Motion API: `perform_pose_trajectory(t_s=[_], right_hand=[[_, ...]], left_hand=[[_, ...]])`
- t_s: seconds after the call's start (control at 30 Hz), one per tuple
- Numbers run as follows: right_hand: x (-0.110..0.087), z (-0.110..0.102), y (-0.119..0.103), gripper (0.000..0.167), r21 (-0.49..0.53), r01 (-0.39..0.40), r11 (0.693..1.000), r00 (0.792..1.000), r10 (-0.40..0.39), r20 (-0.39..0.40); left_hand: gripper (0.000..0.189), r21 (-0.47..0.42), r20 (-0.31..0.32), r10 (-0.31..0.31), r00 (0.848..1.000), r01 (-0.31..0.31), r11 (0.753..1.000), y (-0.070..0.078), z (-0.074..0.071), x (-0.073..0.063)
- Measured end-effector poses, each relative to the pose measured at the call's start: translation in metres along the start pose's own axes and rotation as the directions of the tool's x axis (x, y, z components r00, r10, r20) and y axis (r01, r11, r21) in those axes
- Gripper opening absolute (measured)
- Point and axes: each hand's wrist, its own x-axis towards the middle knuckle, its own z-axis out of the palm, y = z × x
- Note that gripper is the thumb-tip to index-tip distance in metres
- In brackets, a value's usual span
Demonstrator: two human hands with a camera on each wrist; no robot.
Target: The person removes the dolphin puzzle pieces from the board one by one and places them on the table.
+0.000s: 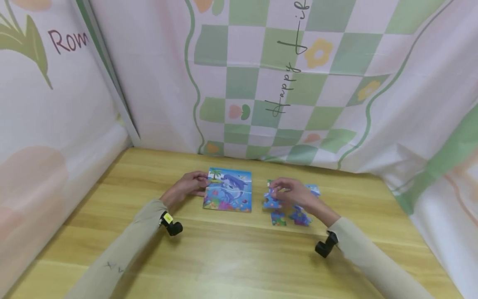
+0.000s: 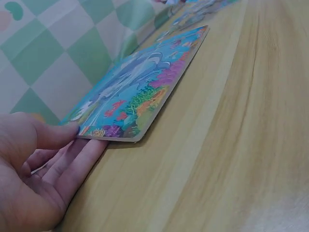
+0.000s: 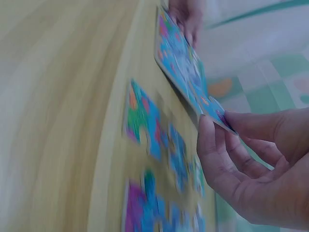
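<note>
My left hand [image 1: 191, 183] pinches the left edge of a square picture board [image 1: 231, 192] printed with dolphins, a palm tree and coral. In the left wrist view the thumb lies on top of the board's corner [image 2: 113, 131], and fingers reach under it; that edge is tipped up off the table. To the right, my right hand [image 1: 293, 192] pinches a small blue jigsaw piece [image 3: 218, 113] between thumb and fingertips, above the table. Several loose jigsaw pieces [image 1: 278, 218] lie beneath and around this hand, which partly covers them in the head view.
The wooden table [image 1: 224, 257] meets a checked curtain [image 1: 276, 83] behind the board and pieces. Another printed curtain [image 1: 48, 145] hangs along the left side. More jigsaw pieces [image 1: 301, 216] lie close to the right wrist, and one piece [image 1: 313, 189] sits further back.
</note>
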Motion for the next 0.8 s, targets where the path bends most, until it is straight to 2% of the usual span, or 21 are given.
perform_pose_trajectory(t_s=[0.27, 0.5, 0.63, 0.8], right_hand=[[-0.033, -0.042, 0.021, 0.039, -0.030, -0.033, 0.999, 0.999, 0.032, -0.023], [-0.059, -0.059, 0.043, 0.041, 0.023, -0.065, 0.998, 0.998, 0.065, -0.001], [-0.072, -0.069, 0.052, 0.039, -0.004, -0.090, 0.996, 0.995, 0.090, 0.040], [-0.083, -0.081, 0.059, 0.031, -0.048, -0.114, 0.992, 0.992, 0.117, 0.049]], left_hand=[[0.051, 0.007, 0.015, 0.015, 1.000, -0.015, 1.000, -0.002, -0.001, 0.001], [0.050, 0.015, 0.011, 0.021, 1.000, -0.021, 1.000, -0.001, -0.001, -0.001], [0.051, 0.015, 0.016, 0.026, 1.000, -0.026, 1.000, -0.003, -0.001, 0.001], [0.051, 0.005, 0.010, 0.022, 1.000, -0.022, 1.000, -0.003, -0.002, 0.001]])
